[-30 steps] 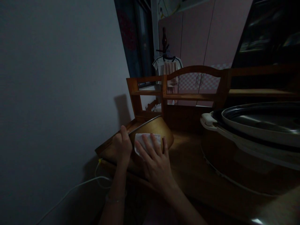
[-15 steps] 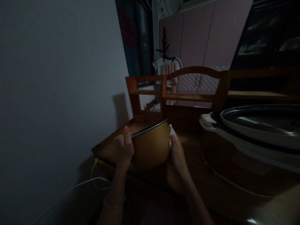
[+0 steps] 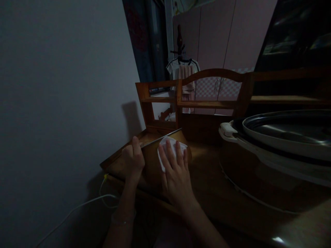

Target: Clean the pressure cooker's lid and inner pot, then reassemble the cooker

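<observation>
A golden-brown pot (image 3: 150, 162) with a thin metal rim is tilted above the wooden desk, its opening turned away from me. My left hand (image 3: 133, 157) is closed on the rim at the pot's left side, thumb up. Against the near outer side of the pot, my right hand (image 3: 177, 168) presses a white cloth (image 3: 172, 143) with its fingers spread over it. Part of the cloth and much of the pot's side are covered by that hand. The inside of the pot is hidden.
To the right stands a large electric cooker (image 3: 261, 172) with a white-edged lid (image 3: 289, 132) on top. The wooden desk (image 3: 207, 172) has a low shelf (image 3: 209, 103) along its back. A white cable (image 3: 77, 206) hangs at the left by the wall (image 3: 64, 103).
My right hand has moved left with the cloth, from the pot's right edge to its near side, and its fingers have spread. The pot has tipped further away from me; my left hand keeps the rim.
</observation>
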Demonstrator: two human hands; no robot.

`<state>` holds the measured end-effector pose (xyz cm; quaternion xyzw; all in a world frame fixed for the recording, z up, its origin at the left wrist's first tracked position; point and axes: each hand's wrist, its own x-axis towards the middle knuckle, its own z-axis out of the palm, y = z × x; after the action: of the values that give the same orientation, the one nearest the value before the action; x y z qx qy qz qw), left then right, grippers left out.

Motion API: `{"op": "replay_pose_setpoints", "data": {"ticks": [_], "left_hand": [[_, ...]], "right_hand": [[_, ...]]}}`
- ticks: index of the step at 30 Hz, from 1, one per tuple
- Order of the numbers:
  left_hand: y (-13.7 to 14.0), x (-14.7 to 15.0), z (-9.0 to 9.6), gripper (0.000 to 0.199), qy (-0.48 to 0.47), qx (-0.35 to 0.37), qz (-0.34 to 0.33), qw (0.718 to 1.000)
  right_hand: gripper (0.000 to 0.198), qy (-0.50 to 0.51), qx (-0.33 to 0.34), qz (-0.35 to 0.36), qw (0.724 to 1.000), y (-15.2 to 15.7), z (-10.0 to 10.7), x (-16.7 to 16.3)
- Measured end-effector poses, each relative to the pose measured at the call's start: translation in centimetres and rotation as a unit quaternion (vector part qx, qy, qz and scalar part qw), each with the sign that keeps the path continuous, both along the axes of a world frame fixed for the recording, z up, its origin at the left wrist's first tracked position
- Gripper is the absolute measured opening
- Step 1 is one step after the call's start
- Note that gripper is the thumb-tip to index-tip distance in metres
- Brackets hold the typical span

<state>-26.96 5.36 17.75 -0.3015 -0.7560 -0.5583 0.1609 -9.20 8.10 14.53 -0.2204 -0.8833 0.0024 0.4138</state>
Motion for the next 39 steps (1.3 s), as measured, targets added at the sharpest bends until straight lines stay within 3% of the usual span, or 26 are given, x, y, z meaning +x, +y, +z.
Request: {"op": "replay_pose_setpoints", "data": {"ticks": [5,9,14,19,22,30,34,39], "left_hand": [[0.0,0.0,0.1,0.067,-0.003,-0.003,0.009,1.0],[0.3,0.4,0.4,0.07,0.019,-0.025,0.01,0.999],[0.5,0.3,0.5,0.07,0.028,-0.005,-0.018,0.999],[-0.1,0.5,0.2,0.067,0.022,-0.002,-0.039,0.999],[-0.4,0.9,0.0,0.067,0.023,0.002,-0.036,0.999],[-0.5,1.0,0.1,0.064,0.014,0.012,-0.03,0.999],[-0.6,0.8,0.1,0.063,-0.001,0.022,-0.028,0.999],[-0.6,0.4,0.1,0.06,-0.012,0.03,-0.017,0.999]], "right_hand": [[0.069,-0.046,0.064,0.07,0.994,0.0,-1.2,0.6],[0.067,-0.016,0.037,0.068,0.997,0.9,-1.3,1.3],[0.057,0.095,-0.071,0.069,0.99,3.3,-1.0,1.9],[0.051,0.234,-0.276,0.127,0.924,6.9,-1.9,1.7],[0.054,0.268,-0.316,0.137,0.899,7.9,-2.2,1.3],[0.059,0.179,-0.125,0.091,0.971,4.4,-0.1,1.0],[0.063,0.134,-0.089,0.064,0.985,3.5,0.0,1.1],[0.069,0.078,-0.045,0.088,0.992,3.0,-0.2,1.3]]}}
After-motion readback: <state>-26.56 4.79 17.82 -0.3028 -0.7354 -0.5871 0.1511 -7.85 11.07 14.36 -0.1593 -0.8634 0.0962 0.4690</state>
